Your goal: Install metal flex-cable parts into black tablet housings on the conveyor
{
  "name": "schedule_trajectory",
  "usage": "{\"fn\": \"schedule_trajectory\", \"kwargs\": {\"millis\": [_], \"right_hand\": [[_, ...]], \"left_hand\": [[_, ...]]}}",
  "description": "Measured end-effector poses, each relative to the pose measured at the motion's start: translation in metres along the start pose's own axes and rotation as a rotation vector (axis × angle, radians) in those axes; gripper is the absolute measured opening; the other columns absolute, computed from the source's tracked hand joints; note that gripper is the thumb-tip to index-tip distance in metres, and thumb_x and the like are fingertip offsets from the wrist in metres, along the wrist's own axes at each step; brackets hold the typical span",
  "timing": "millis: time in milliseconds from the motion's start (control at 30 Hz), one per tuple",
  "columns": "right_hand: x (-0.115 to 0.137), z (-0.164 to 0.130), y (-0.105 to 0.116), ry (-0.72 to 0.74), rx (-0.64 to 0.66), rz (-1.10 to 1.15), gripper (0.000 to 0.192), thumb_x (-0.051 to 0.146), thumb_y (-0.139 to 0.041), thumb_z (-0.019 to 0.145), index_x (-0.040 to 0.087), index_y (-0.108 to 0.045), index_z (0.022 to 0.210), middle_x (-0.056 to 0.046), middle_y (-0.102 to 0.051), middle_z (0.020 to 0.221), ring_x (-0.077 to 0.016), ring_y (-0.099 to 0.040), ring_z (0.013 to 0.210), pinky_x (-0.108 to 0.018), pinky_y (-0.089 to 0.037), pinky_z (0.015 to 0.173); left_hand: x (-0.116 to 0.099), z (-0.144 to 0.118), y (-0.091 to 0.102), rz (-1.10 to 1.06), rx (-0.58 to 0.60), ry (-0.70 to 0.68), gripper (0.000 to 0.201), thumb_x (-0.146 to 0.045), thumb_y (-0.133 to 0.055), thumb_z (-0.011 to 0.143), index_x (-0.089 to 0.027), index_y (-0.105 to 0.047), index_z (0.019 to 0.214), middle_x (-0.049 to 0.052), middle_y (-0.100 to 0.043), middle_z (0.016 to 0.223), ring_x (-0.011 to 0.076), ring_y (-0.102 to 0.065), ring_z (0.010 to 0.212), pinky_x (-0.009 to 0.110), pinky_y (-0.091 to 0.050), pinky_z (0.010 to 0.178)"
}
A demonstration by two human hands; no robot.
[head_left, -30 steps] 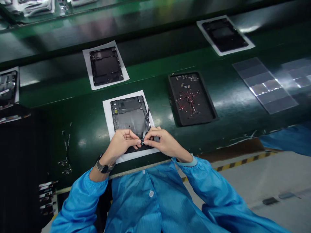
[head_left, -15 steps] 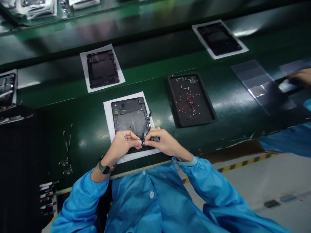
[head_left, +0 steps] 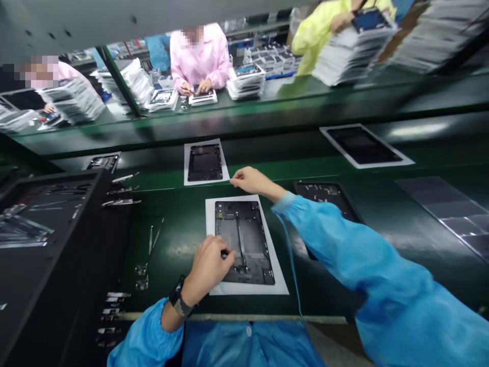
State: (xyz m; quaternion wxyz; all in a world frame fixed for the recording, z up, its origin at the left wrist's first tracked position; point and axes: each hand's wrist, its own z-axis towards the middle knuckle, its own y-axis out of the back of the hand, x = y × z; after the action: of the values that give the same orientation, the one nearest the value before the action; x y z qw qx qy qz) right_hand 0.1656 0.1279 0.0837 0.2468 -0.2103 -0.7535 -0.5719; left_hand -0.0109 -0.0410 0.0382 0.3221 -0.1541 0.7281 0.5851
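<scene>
A black tablet housing lies on a white sheet on the green bench in front of me. A flex cable runs down its middle to a small circuit board near the lower edge. My left hand is over the housing's lower left side, fingers curled, thumb close to the index finger; what they hold is hidden. Beyond the housing, my right hand is pinched, fingertips beside the corner of another white sheet bearing a second tablet housing. Whether they touch that sheet is unclear.
A shallow black tray sits partly behind my right sleeve. To the left stands a large black bin of cables, with loose flex cables beside it. Another housing and clear film lie right. Co-workers sit across.
My hands have parted from the housing's lower edge: the right reached forward, the left moved to the left side. The flex cable now lies along the housing's middle. My view has tilted up.
</scene>
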Motion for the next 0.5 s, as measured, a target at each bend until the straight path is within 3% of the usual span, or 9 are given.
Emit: {"fn": "schedule_trajectory", "kwargs": {"millis": [133, 267, 367, 500], "right_hand": [[0.032, 0.073, -0.032, -0.187, -0.081, -0.032, 0.030, 0.030, -0.067, 0.090, 0.004, -0.070, 0.104, -0.022, -0.068, 0.114, -0.0292, -0.062, 0.112, -0.034, -0.047, 0.090], [0.047, 0.099, -0.055, -0.334, -0.107, -0.004, 0.037, 0.036, -0.062, 0.094, 0.013, -0.060, 0.123, -0.013, -0.061, 0.125, -0.0241, -0.062, 0.109, -0.044, -0.053, 0.092], [0.051, 0.106, -0.063, -0.384, -0.107, 0.043, 0.038, 0.035, -0.063, 0.094, 0.013, -0.058, 0.125, -0.013, -0.059, 0.126, -0.0239, -0.062, 0.108, -0.044, -0.054, 0.091], [0.056, 0.107, -0.064, -0.323, -0.101, 0.155, 0.037, 0.035, -0.063, 0.094, 0.013, -0.059, 0.124, -0.013, -0.059, 0.125, -0.0234, -0.062, 0.107, -0.042, -0.054, 0.090]], "left_hand": [[0.018, 0.050, 0.023, 0.193, -0.148, 0.012, 0.018, -0.020, -0.056, 0.089, -0.016, -0.069, 0.101, 0.013, -0.066, 0.108, 0.0282, -0.055, 0.107, 0.040, -0.042, 0.097], [0.034, 0.109, 0.032, 0.194, -0.139, 0.079, 0.032, -0.025, -0.062, 0.088, -0.011, -0.065, 0.116, 0.017, -0.063, 0.117, 0.0297, -0.053, 0.112, 0.041, -0.041, 0.099], [0.037, 0.135, 0.029, 0.181, -0.109, 0.074, 0.022, -0.028, -0.069, 0.083, -0.015, -0.071, 0.101, 0.015, -0.066, 0.107, 0.0298, -0.055, 0.107, 0.040, -0.043, 0.094], [0.035, 0.144, 0.025, 0.165, -0.040, 0.030, 0.008, -0.020, -0.071, 0.079, -0.016, -0.069, 0.073, 0.013, -0.069, 0.093, 0.0287, -0.058, 0.101, 0.037, -0.045, 0.088]]}}
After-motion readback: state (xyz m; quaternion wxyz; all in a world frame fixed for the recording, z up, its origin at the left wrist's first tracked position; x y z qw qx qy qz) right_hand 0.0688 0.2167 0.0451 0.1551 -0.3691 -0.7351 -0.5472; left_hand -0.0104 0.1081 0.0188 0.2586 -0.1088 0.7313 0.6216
